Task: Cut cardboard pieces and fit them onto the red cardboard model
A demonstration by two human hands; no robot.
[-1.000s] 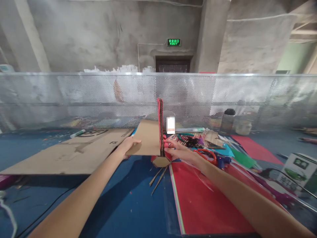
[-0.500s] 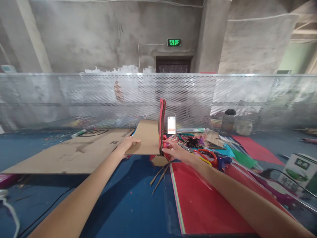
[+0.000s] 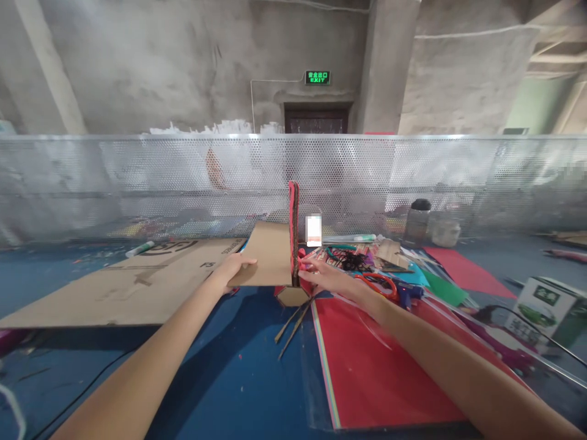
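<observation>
My left hand grips the left edge of a plain brown cardboard sheet, thumb on top. The sheet's right edge meets a narrow upright cardboard piece with a red face, seen nearly edge-on. My right hand is closed on the lower right side of this red piece, its fingertips partly hidden behind it. Below stands a red-sided base with a bare cardboard hexagonal end. Thin cardboard strips lie on the blue table just in front of it.
A large printed cardboard sheet lies left. Red paper sheets lie under my right forearm. Orange-handled scissors, a blue glue gun, paper scraps and a dark-capped bottle are at right. A perforated metal screen borders the far edge.
The whole view has shifted slightly, so the scene sits a little further left. The red piece stands straighter and shows more edge-on. Both hands keep their grips.
</observation>
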